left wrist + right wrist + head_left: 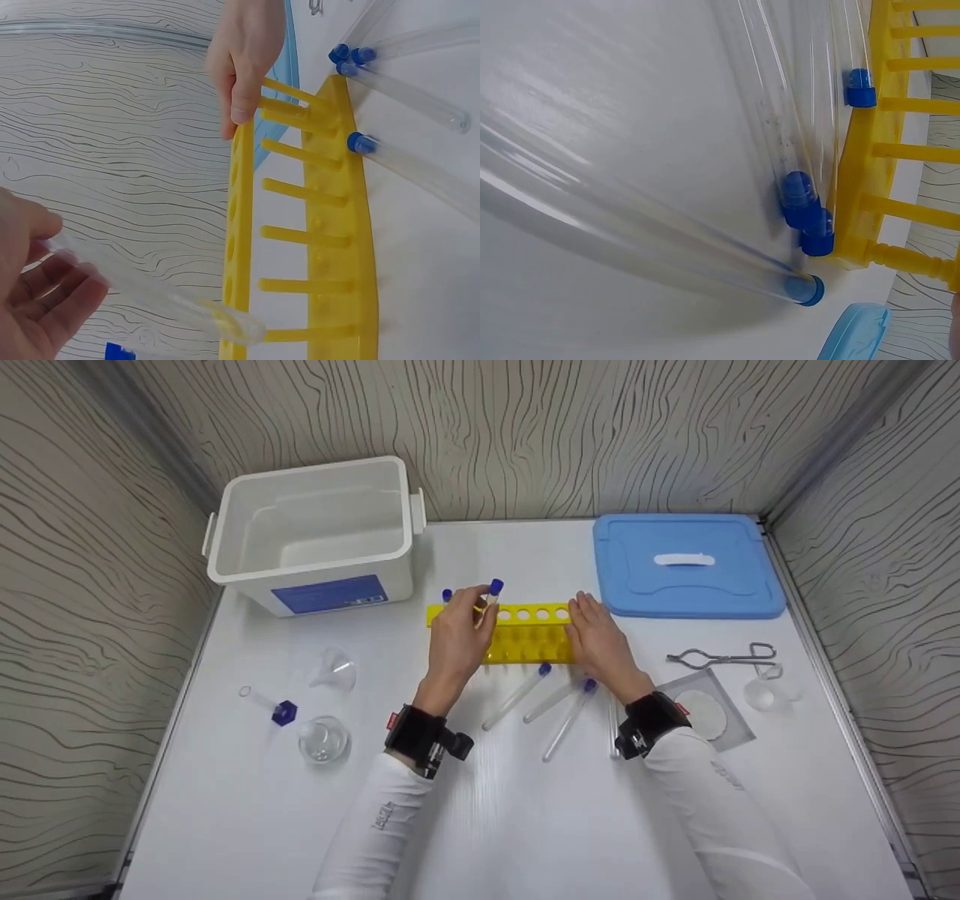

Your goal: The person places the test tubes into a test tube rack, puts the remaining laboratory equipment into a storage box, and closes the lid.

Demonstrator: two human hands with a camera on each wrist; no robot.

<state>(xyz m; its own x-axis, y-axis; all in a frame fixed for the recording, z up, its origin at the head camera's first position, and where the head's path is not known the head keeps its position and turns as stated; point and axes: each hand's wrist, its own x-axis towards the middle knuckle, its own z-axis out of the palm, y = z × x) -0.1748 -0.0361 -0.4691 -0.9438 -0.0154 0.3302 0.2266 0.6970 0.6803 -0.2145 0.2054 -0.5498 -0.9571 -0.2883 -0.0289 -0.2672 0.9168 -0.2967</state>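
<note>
In the head view my left hand point(461, 637) pinches a clear test tube with a blue cap point(496, 587) over the left part of a yellow test tube rack point(532, 645). The left wrist view has the tube point(150, 281) slanting, its rounded end overlapping the rack's top bar. A second blue-capped tube point(447, 595) stands at the rack's left end. My right hand point(604, 645) grips the right end of the rack, with the thumb on one side of the top bar. Several capped tubes point(772, 112) lie on the table in front of the rack.
A white bin point(315, 577) stands back left, a blue lid point(690, 577) lies back right. To the left are a funnel point(335, 670), a blue-based cylinder point(283, 712) and a glass flask point(324, 740). Metal tongs point(720, 658), a small glass vessel point(763, 694) and a gauze mat point(705, 714) lie right.
</note>
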